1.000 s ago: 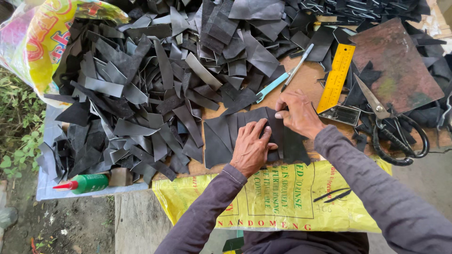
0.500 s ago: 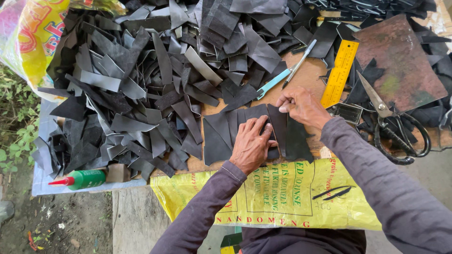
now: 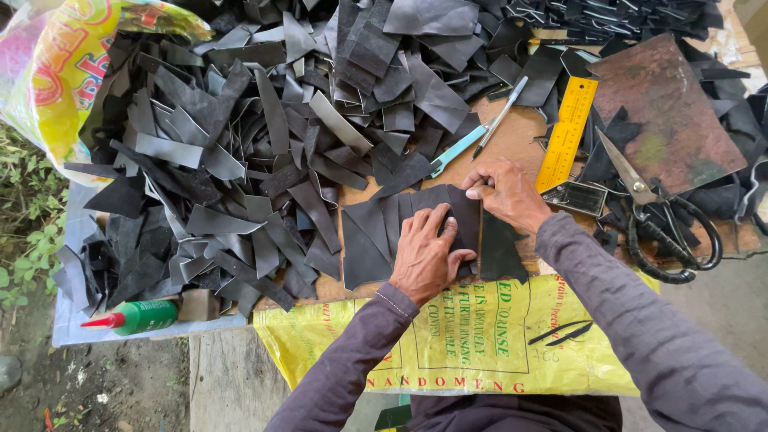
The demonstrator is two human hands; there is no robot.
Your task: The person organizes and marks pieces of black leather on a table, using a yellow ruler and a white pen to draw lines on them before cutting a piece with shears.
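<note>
My left hand (image 3: 426, 252) lies flat, fingers spread, pressing on a row of overlapping black leather pieces (image 3: 376, 232) at the front of the wooden board (image 3: 520, 132). My right hand (image 3: 504, 192) rests on the right end of that row, its fingertips pinching the top edge of a black piece (image 3: 466, 216). Another dark piece (image 3: 500, 252) lies just under the right wrist. Both sleeves are grey-purple.
A big heap of black leather scraps (image 3: 264, 136) fills the left and back. A blue-handled pen knife (image 3: 472, 136), a yellow ruler (image 3: 566, 132), large scissors (image 3: 660, 220) and a rusty plate (image 3: 668, 112) lie to the right. A green glue bottle (image 3: 136, 318) sits front left; a yellow sack (image 3: 480, 344) hangs over the front edge.
Both hands stay on the row of pieces; the right hand's fingers have shifted slightly along the top edge. The camera has moved a little.
</note>
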